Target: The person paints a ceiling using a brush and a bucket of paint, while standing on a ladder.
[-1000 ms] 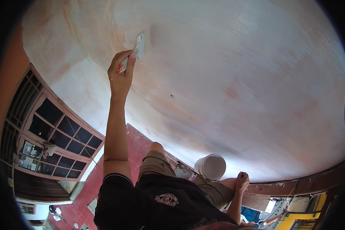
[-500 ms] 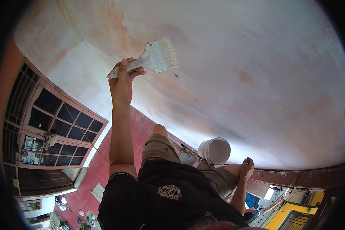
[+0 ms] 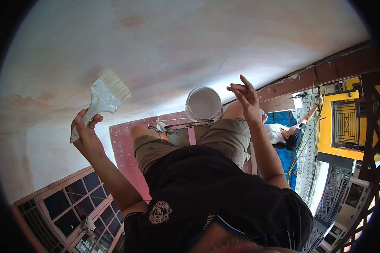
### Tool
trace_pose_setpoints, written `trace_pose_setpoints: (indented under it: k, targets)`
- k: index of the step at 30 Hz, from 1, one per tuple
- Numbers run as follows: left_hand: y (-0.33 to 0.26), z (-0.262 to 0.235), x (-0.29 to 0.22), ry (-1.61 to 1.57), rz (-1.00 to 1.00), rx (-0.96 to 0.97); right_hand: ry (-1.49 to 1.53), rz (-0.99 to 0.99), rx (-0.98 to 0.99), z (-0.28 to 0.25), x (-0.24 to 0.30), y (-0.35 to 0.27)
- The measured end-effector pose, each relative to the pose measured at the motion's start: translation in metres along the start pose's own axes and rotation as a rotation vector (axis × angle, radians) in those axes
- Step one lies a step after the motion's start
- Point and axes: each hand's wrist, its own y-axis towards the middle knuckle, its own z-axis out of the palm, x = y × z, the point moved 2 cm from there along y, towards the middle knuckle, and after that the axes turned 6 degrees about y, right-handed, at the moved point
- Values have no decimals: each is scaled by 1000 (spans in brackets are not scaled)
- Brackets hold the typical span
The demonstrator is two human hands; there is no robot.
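A wide flat paintbrush with pale bristles and a paint-smeared handle is in my left hand. My fingers and thumb close around its handle, and the bristles point up and to the right. Behind it is a patchy whitish-pink wall; whether the bristles touch it I cannot tell. My right hand is raised near the wall's lower edge, its fingers apart and nothing in them. Just left of that hand, beyond my knees, stands a white bucket, its inside pale and its depth hard to read.
Red floor tiles lie below on the left, near a paned window. A brown beam runs along the wall's edge at right. Beyond it are another person in a white shirt, thin ropes, and a yellow house front.
The view has turned. The paintbrush in my left hand now appears lower and further left. My right hand has come up from beside my knee, and its curled fingers have spread.
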Motion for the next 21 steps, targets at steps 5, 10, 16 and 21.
trace_pose_setpoints:
  k: [5,10,16,21]
  targets:
    - [-25,48,13,74,-131,129,-34,-60,34,7,9,-10]
    - [-48,85,34,123,-211,310,-63,-93,33,1,4,-5]
    - [-82,148,83,113,-347,550,-672,-131,-102,-49,-19,9]
    - [-118,213,147,159,-470,744,-710,-134,-220,-103,-46,11]
